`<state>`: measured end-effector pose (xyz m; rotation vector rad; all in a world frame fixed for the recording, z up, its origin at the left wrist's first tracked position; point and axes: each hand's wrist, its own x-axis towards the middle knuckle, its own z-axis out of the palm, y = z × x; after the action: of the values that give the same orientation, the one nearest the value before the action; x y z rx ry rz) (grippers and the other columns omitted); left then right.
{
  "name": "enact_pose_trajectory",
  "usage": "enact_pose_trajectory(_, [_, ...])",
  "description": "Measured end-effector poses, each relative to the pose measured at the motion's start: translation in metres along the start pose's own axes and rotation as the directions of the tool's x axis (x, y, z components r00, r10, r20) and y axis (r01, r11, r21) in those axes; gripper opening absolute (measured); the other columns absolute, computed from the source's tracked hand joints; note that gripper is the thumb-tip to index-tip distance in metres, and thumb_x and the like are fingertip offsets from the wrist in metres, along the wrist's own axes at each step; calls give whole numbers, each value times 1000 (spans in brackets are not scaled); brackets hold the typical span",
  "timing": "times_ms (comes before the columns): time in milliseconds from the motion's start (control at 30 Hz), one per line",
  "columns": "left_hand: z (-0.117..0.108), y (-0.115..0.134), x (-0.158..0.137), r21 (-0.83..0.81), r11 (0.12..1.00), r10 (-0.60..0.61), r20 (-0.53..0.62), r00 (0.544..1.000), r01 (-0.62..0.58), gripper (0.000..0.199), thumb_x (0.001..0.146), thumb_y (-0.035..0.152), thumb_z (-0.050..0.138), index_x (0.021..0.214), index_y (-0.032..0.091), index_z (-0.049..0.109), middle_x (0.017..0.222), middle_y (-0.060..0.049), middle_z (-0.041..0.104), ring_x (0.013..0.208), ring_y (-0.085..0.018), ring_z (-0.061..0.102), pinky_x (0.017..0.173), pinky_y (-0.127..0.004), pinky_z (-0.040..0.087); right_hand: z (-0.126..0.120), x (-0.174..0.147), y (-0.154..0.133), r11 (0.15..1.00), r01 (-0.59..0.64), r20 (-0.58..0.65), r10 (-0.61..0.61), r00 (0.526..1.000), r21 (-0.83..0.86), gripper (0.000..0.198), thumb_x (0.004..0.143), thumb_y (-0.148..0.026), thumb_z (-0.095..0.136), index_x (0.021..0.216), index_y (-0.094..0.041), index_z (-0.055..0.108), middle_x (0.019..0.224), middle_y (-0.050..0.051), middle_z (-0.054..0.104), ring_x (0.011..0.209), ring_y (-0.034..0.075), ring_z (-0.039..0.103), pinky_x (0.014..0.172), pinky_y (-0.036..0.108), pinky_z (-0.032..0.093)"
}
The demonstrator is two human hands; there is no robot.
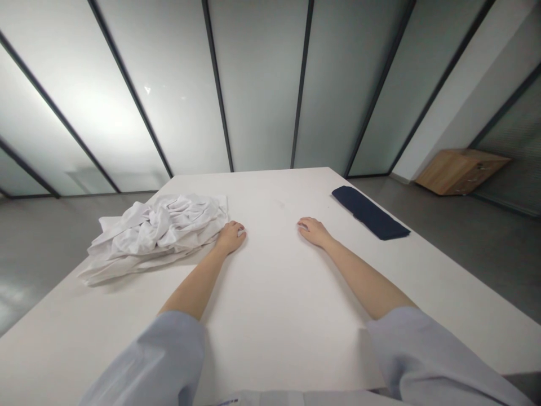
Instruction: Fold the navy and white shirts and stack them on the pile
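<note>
My left hand (231, 237) rests on the white table with its fingers loosely bent and nothing in it. Right beside it, to the left, lies a rumpled heap of white cloth (163, 228); whether the hand touches its edge I cannot tell. Across a gap of bare tabletop, my right hand (313, 230) lies on the table, fingers a little curved and apart, holding nothing. Farther right is a dark navy cloth (369, 212), folded into a long flat strip and separate from the hand.
The white table (270, 316) runs away from me to a far edge. Behind it stand frosted glass panels (257, 84) with dark frames. A wooden cabinet (460, 171) is on the grey floor at the right.
</note>
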<state>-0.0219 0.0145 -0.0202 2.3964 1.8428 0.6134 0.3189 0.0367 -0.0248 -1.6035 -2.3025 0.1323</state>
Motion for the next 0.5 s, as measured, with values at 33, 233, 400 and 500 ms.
enact_pose_trajectory(33, [-1, 1, -1, 10, 1000, 5, -1, 1000, -5, 30, 84, 29, 51, 106, 16, 67, 109, -12, 65, 107, -25, 59, 99, -36, 43, 0, 0, -1, 1000, -2, 0, 2, 1000, -3, 30, 89, -25, 50, 114, -19, 66, 127, 9, 62, 116, 23, 56, 100, 35, 41])
enact_pose_trajectory(233, [-10, 15, -6, 157, 987, 27, 48, 998, -34, 30, 89, 30, 47, 108, 15, 65, 113, -14, 64, 107, -26, 59, 93, -35, 46, -2, 0, -4, 999, -22, 3, 22, 1000, -33, 30, 90, -25, 48, 113, -18, 66, 126, 10, 62, 115, 23, 56, 99, 34, 41])
enact_pose_trajectory(400, [-33, 20, -1, 264, 961, 52, 125, 991, -83, 30, 89, 31, 48, 112, 19, 64, 112, -11, 67, 103, -24, 62, 91, -35, 45, -3, 0, -7, 999, -13, -4, 12, 1000, -41, 30, 90, -25, 48, 113, -18, 66, 125, 10, 63, 114, 22, 56, 98, 32, 41])
enact_pose_trajectory(500, [-66, 12, 3, 300, 949, 101, 6, 995, -98, 33, 90, 29, 46, 116, 20, 62, 118, -10, 64, 113, -24, 57, 100, -37, 39, -4, 0, -10, 998, -22, -11, 21, 1000, -51, 29, 91, -24, 47, 112, -17, 66, 124, 10, 63, 113, 22, 57, 97, 32, 41])
